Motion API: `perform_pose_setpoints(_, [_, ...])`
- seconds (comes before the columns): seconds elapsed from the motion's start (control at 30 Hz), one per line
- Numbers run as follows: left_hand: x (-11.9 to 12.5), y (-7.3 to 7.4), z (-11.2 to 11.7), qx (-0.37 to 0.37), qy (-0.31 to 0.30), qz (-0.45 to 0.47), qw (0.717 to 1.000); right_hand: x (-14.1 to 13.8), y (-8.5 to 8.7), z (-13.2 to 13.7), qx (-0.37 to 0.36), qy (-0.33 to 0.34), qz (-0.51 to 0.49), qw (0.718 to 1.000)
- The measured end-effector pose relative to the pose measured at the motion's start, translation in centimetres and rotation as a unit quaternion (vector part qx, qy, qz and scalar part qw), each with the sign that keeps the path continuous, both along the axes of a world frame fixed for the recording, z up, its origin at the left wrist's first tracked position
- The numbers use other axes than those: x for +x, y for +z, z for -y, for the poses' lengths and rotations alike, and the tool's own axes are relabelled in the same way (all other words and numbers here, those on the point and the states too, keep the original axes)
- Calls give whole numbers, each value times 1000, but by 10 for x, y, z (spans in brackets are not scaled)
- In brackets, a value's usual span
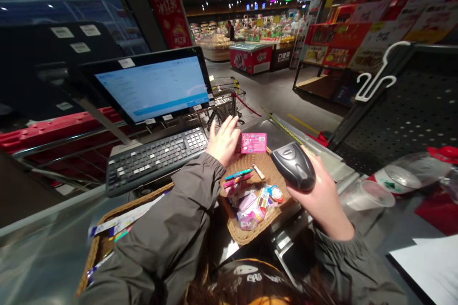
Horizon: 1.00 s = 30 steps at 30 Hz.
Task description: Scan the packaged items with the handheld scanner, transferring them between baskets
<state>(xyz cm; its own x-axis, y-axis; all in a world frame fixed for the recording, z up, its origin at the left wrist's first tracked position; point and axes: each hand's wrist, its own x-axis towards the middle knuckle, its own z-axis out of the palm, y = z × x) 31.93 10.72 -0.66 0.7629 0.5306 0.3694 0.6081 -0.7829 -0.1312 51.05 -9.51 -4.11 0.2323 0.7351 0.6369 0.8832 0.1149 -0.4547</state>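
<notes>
My right hand point(324, 195) is wrapped round a black handheld barcode scanner point(294, 166), above the right edge of a woven basket point(243, 237). Toward the basket's far end, my left hand point(224, 142) has its fingers stretched out and slightly apart. Right beside it is a flat pink package point(254, 143) with a white barcode label; whether the thumb touches it I cannot tell. Inside the basket lie a teal pen point(239, 174), a pink pen point(238, 181), a small white stick-like item point(258, 172) and several small colourful packaged items point(252, 205).
A black keyboard point(157, 157) and a monitor point(153, 86) stand at the left. Another woven basket point(93, 248) holds packets under my left forearm. To the right are a clear plastic cup point(372, 195), a white hook point(375, 74) and white paper point(425, 267). A shopping cart point(229, 97) stands beyond.
</notes>
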Motion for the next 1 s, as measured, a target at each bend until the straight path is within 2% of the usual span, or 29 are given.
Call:
perform_pose_setpoints(0.07, [-23, 17, 6, 34, 6, 42, 999, -10, 7, 2, 11, 27, 15, 999])
perform_pose_setpoints(0.17, [-60, 33, 14, 81, 19, 92, 992, -28, 18, 4, 14, 62, 38, 997])
perform_pose_setpoints(0.43, [-154, 53, 35, 146, 91, 135, 976, -94, 46, -5, 13, 125, 62, 990])
perform_pose_setpoints(0.7, [-224, 55, 53, 168, 139, 124, 968, -150, 47, -15, 19, 170, 108, 979])
perform_pose_setpoints(1.0, [-262, 49, 61, 157, 143, 108, 971, -184, 45, -9, 10, 192, 121, 974])
